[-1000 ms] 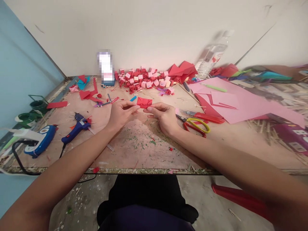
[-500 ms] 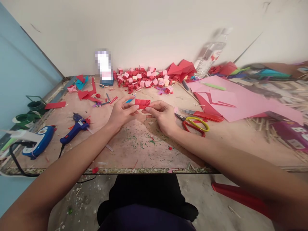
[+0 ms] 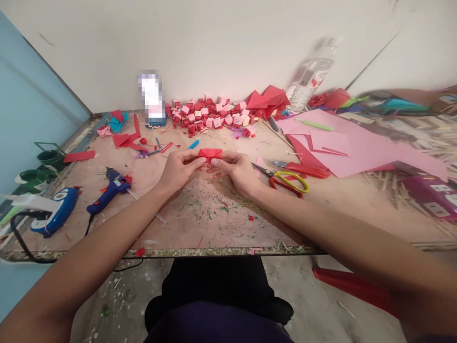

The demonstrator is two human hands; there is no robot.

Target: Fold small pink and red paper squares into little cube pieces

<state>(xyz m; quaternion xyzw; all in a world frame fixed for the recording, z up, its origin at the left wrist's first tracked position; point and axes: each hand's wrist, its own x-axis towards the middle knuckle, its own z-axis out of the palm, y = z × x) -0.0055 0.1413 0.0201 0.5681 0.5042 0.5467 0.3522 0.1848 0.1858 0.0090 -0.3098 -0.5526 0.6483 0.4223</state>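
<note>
A small piece of folded red paper [image 3: 210, 153] is held up over the middle of the table, creased across its face. My left hand [image 3: 180, 169] pinches its left side between thumb and fingers. On the other side my right hand [image 3: 237, 170] grips it the same way, the two thumbs almost meeting at its lower edge. A blue stick-like piece [image 3: 193, 144] lies just behind my left fingers. Scissors [image 3: 282, 179] with yellow and red handles rest to the right of my right hand, beside a red-handled cutter [image 3: 307, 168].
Many small red and pink paper cubes [image 3: 214, 114] are heaped by the wall. At left lie a blue glue gun [image 3: 110, 189] and a blue power strip [image 3: 57, 212]. A phone [image 3: 152, 97] stands behind. Pink paper sheets [image 3: 371, 147] and a water bottle [image 3: 310, 76] are at right.
Both thumbs have pressed onto the red paper, and its top part now appears folded down flatter. My right fingers have closed in behind it. The view has shifted slightly.
</note>
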